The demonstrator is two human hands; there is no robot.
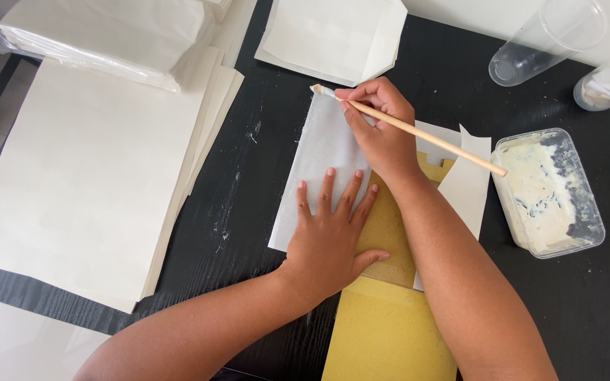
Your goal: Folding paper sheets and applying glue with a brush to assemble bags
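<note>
Two hands: both working over a black table (248, 212).
Right hand (383, 130): pinching a thin wooden brush (418, 132) between curled fingers, closed tight on the handle, bristle tip touching the upper left corner of the white paper flap (323, 155).
Left hand (333, 236): lying flat, fingers spread apart, gripping nothing, pressing down on the flap's lower part and on the yellow-brown board (390, 233) beside it.
White paper flap: resting at the table's middle, partly covering the board (more white paper showing right of the wrist).
Paste tub (548, 190): sitting near the brush's handle end, clear plastic, smeared with whitish paste.
Left side: lying stacked, large cream sheets (86, 176), a wrapped paper pack (100, 35) on top.
Far edge: resting there, one folded white envelope (333, 35) and a clear cup (545, 39) tipped on its side.
</note>
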